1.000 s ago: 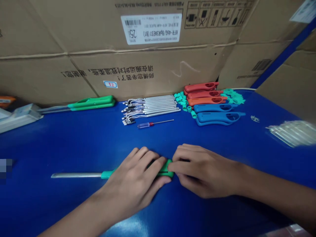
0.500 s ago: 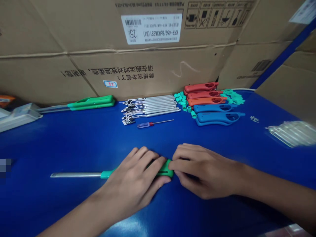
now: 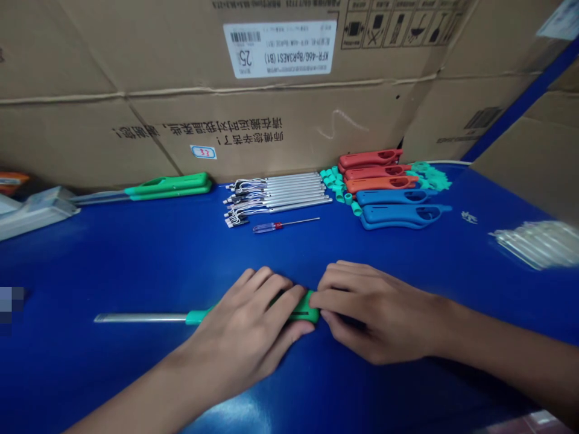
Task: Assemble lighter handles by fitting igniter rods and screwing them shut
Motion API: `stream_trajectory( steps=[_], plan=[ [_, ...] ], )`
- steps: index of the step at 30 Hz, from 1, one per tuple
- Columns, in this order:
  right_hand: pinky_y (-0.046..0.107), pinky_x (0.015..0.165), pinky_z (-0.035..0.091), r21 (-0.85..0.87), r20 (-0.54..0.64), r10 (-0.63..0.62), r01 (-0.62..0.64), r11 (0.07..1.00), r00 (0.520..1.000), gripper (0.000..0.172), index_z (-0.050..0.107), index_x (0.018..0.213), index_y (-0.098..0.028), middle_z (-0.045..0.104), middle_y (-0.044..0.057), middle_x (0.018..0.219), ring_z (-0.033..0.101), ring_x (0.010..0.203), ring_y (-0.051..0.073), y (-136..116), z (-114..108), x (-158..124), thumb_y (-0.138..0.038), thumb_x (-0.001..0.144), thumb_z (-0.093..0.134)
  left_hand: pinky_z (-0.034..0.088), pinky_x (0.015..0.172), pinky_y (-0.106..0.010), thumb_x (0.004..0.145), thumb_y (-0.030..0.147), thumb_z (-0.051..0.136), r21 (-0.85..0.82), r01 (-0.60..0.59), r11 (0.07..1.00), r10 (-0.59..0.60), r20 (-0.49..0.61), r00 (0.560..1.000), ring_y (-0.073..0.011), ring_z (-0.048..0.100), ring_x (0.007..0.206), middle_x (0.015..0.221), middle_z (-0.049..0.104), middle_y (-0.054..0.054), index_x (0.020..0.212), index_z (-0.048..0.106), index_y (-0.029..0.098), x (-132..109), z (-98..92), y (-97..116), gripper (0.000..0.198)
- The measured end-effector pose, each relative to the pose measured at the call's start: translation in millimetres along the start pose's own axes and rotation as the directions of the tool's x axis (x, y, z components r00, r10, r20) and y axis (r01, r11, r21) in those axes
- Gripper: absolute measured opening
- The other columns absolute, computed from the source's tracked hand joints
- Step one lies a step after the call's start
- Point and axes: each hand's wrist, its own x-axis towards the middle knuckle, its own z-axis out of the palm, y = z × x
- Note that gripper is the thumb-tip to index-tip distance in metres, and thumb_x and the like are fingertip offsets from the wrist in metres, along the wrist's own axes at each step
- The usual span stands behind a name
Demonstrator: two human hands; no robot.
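Observation:
A long-necked green gas lighter point(image 3: 304, 313) lies on the blue table, its metal tube point(image 3: 140, 317) pointing left and a turquoise collar point(image 3: 194, 317) at the joint. My left hand point(image 3: 253, 319) is wrapped over the handle from above, thumb along the near side, covering most of it. At the handle's right end, my right hand point(image 3: 371, 313) has its fingers curled together, the index fingertip touching that end. Whatever may lie between those fingertips is hidden.
Behind my hands are a screwdriver point(image 3: 268, 227), wired metal tubes point(image 3: 296, 191), turquoise collars point(image 3: 348, 198), and red, orange and blue lighter handles point(image 3: 398, 216). Blurred clear-looking sticks point(image 3: 538, 244) lie right. Finished-looking green lighters point(image 3: 169, 185) lie left, before a cardboard box point(image 3: 149, 132).
The view has shifted very slightly. Both hands keep the same grip and position on the lighter.

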Motion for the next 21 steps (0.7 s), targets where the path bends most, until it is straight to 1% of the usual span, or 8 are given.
stream_trajectory(
  steps=[3, 7, 11, 15, 18, 21],
  plan=[
    [0.031, 0.079, 0.045, -0.004, 0.014, -0.009, 0.009, 1.0, 1.0, 0.021, 0.068, 0.095, -0.013, 0.062, 0.007, 0.086, 0.055, 0.08, 0.018, 0.5, 1.1, -0.1, -0.008, 0.089, 0.048, 0.047, 0.078, -0.044, 0.1, 0.032, 0.051, 0.001, -0.004, 1.0, 0.004, -0.005, 1.0, -0.024, 0.058, 0.085, 0.098, 0.065, -0.008, 0.109, 0.058, 0.014, -0.2, 0.8, -0.3, 0.022],
    [0.032, 0.082, 0.045, -0.004, -0.008, 0.014, -0.014, 1.0, 1.0, 0.017, 0.066, 0.09, -0.014, 0.064, 0.008, 0.089, 0.057, 0.083, 0.018, 0.6, 1.9, -1.2, -0.009, 0.088, 0.05, 0.046, 0.079, -0.043, 0.1, 0.033, 0.052, 0.003, -0.008, 1.0, 0.008, -0.014, 1.0, -0.0235, 0.057, 0.084, 0.097, 0.065, -0.008, 0.108, 0.059, 0.015, -0.8, 1.7, -0.4, 0.021],
    [0.032, 0.079, 0.045, 0.0, 0.015, 0.006, -0.006, 1.0, 1.0, 0.018, 0.066, 0.092, -0.015, 0.063, 0.007, 0.086, 0.056, 0.08, 0.017, -0.2, 0.9, -1.6, -0.009, 0.087, 0.049, 0.046, 0.079, -0.043, 0.1, 0.033, 0.05, 0.003, -0.01, 1.0, 0.01, -0.005, 1.0, -0.0235, 0.057, 0.085, 0.098, 0.065, -0.008, 0.109, 0.059, 0.014, -0.6, 0.7, 0.0, 0.023],
    [0.033, 0.08, 0.045, 0.001, -0.005, 0.01, -0.01, 1.0, 1.0, 0.016, 0.064, 0.089, -0.015, 0.064, 0.007, 0.087, 0.056, 0.081, 0.018, -0.5, -0.1, -1.1, -0.009, 0.088, 0.049, 0.047, 0.079, -0.042, 0.101, 0.033, 0.05, 0.013, -0.011, 1.0, 0.011, -0.017, 1.0, -0.0229, 0.058, 0.084, 0.097, 0.065, -0.008, 0.109, 0.06, 0.013, 0.0, -0.6, 0.5, 0.023],
    [0.032, 0.078, 0.045, 0.005, 0.014, 0.007, -0.007, 1.0, 1.0, 0.016, 0.065, 0.09, -0.015, 0.062, 0.006, 0.086, 0.056, 0.079, 0.017, -0.5, 0.3, -1.1, -0.01, 0.088, 0.05, 0.047, 0.079, -0.041, 0.101, 0.033, 0.049, 0.015, -0.01, 1.0, 0.01, -0.021, 1.0, -0.0226, 0.059, 0.085, 0.097, 0.065, -0.008, 0.11, 0.061, 0.013, -0.1, -0.2, 0.2, 0.025],
    [0.033, 0.08, 0.044, -0.001, 0.002, 0.015, -0.015, 1.0, 1.0, 0.016, 0.065, 0.092, -0.015, 0.063, 0.006, 0.086, 0.056, 0.081, 0.018, -0.4, 1.3, -1.6, -0.01, 0.088, 0.05, 0.047, 0.078, -0.041, 0.1, 0.033, 0.05, 0.012, -0.009, 1.0, 0.01, -0.026, 1.0, -0.0229, 0.058, 0.085, 0.097, 0.065, -0.008, 0.109, 0.061, 0.013, -0.3, 0.7, -0.4, 0.024]
  ],
)
